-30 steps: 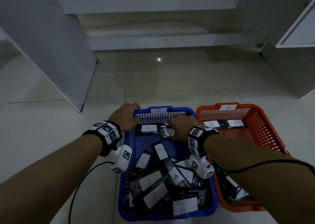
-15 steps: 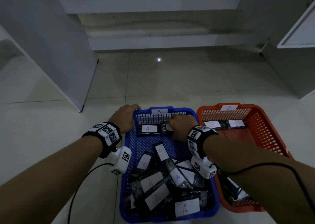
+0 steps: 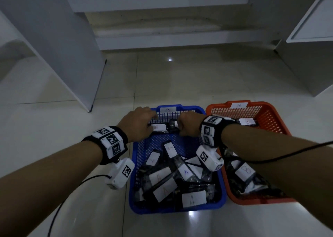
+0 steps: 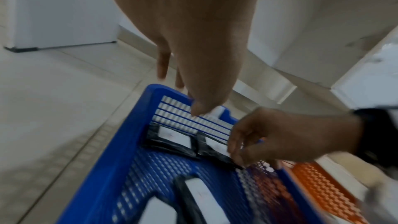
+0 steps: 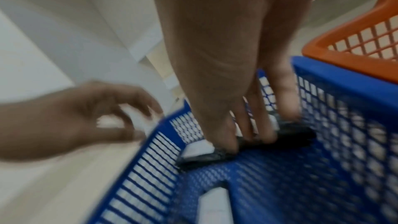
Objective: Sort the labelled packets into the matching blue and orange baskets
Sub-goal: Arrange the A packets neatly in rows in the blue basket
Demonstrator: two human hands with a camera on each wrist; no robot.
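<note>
On the tiled floor (image 3: 54, 121), seen from the head, a blue basket (image 3: 177, 208) of A-labelled packets (image 3: 193, 199) sits touching an orange basket (image 3: 268, 114) holding B-labelled ones; both hands reach over the blue basket's far end. From the left wrist, the left hand (image 4: 189, 43) hangs over the far rim, fingers loose and holding nothing. From the right wrist, the right hand (image 5: 243, 60) presses its fingers (image 5: 228, 135) onto a black packet (image 5: 288, 135) against the far wall; a closing pinch cannot be told.
</note>
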